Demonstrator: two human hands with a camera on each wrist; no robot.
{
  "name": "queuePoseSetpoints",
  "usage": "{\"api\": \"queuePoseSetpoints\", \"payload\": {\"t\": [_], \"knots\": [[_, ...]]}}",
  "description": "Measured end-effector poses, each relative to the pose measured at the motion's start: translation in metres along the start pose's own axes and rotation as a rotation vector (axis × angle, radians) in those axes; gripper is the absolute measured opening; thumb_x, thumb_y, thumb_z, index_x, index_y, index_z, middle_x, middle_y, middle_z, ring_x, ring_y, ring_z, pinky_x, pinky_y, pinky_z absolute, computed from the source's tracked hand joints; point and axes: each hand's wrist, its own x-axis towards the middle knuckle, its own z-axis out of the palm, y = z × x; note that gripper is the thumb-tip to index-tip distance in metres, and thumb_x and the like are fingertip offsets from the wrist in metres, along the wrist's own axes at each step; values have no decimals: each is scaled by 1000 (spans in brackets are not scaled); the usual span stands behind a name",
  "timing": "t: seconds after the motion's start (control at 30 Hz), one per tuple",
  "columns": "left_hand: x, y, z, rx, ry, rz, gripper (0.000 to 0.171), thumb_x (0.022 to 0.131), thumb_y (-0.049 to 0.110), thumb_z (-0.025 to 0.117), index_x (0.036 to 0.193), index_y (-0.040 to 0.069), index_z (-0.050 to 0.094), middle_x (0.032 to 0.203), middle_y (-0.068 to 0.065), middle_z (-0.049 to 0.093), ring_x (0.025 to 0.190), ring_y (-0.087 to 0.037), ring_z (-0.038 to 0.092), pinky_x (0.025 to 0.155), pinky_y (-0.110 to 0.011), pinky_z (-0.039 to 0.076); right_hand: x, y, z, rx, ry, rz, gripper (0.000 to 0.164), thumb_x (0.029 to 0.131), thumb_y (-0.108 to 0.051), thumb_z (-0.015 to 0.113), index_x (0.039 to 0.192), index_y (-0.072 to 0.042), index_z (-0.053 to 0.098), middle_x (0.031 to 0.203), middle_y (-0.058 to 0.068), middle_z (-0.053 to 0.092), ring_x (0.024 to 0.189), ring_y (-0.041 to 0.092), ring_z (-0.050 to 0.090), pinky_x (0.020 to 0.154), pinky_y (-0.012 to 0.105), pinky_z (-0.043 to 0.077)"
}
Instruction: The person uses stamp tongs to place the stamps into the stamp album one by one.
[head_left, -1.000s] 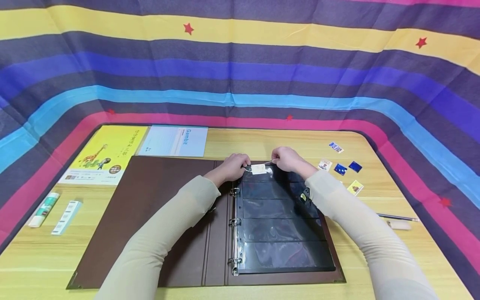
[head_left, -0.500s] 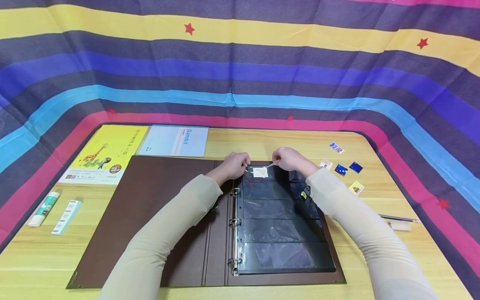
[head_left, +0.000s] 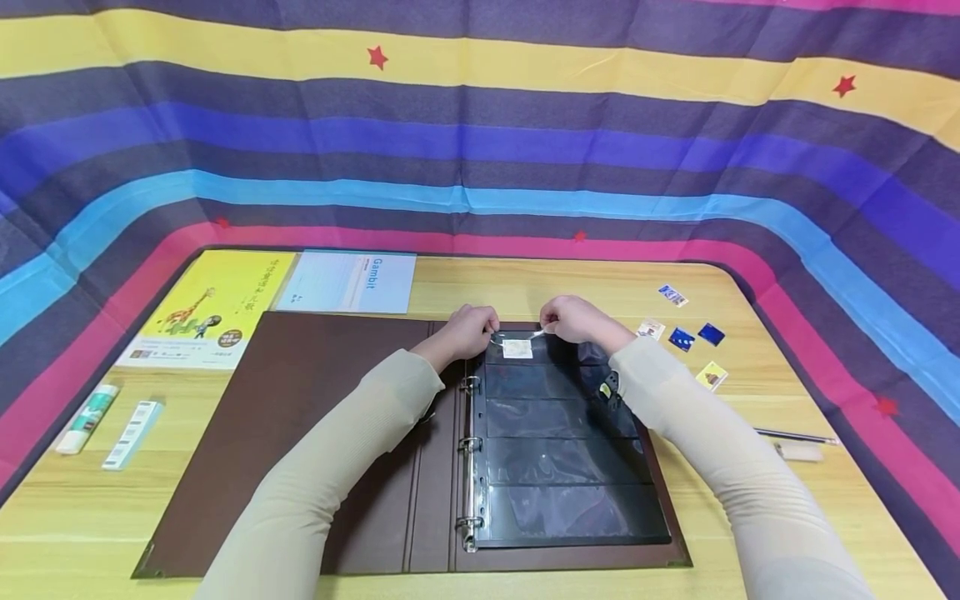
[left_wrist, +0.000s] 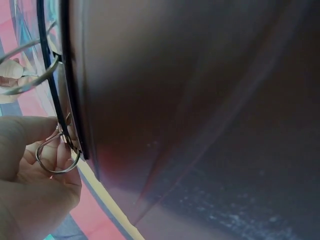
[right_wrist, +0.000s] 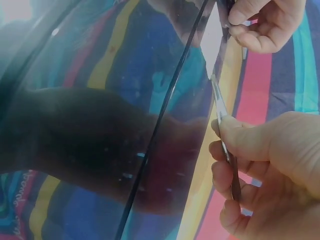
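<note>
A brown ring-binder album (head_left: 337,417) lies open, a black stamp page (head_left: 570,458) with clear pockets on its right side. My left hand (head_left: 468,331) pinches the page's top edge beside the uppermost ring (left_wrist: 57,170). In my right hand (head_left: 576,319) is a pair of metal tweezers (right_wrist: 223,117), gripped between thumb and fingers. Their tips meet the edge of a small pale stamp (head_left: 517,348), which lies at the top pocket. From the right wrist, the stamp appears as a white slip between the tweezers and my left fingers.
Several loose stamps (head_left: 681,339) lie right of the album, with a pencil (head_left: 797,435) and a pale small block (head_left: 798,451) nearer. At left are a glue stick (head_left: 88,419), a labelled strip (head_left: 132,435), a yellow book (head_left: 210,308) and a Gambit pad (head_left: 347,282).
The stamp has slid slightly toward the near side, down the top pocket, with the tweezers' tips following. My left hand keeps its place at the page edge.
</note>
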Motion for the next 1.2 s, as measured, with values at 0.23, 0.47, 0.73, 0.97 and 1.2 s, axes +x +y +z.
{"api": "queuePoseSetpoints", "payload": {"t": [0.23, 0.47, 0.73, 0.97, 1.2], "knots": [[0, -1, 0, 39, -14, 31, 23, 77, 2, 44, 91, 13, 60, 89, 1, 55, 88, -15, 44, 78, -27, 32, -4, 4, -3, 42, 59, -2, 4, 76, -5, 53, 74, -5, 57, 68, 2, 52, 65, 18, 45, 64, 32, 35], [0, -1, 0, 24, -38, 42, 24, 77, 3, 45, 94, 11, 61, 92, 0, 56, 91, -15, 45, 78, -27, 34, -23, 27, -27, 135, 166, 99, 10, 80, -10, 51, 85, -2, 55, 84, 11, 55, 78, 24, 49, 70, 38, 36], [0, -4, 0, 13, -20, 79, 22, 75, 3, 48, 93, 9, 61, 87, -2, 57, 86, -15, 48, 79, -26, 33, -63, 78, -43, 132, 220, 249, 19, 83, -14, 48, 92, 1, 53, 91, 17, 52, 85, 30, 47, 71, 43, 34], [0, -4, 0, 5, -30, 73, 21, 75, 4, 48, 92, 8, 60, 86, -2, 57, 86, -16, 46, 81, -28, 31, -97, 118, -37, 66, 186, 342, 15, 80, -13, 49, 84, 1, 52, 78, 13, 51, 68, 25, 44, 61, 39, 34], [1, -5, 1, 13, -18, 89, 21, 75, 3, 48, 91, 8, 61, 85, -2, 57, 85, -16, 47, 79, -28, 33, -117, 139, -31, 38, 182, 434, 15, 77, -13, 53, 80, 3, 54, 77, 14, 54, 72, 29, 48, 68, 44, 34]]}}
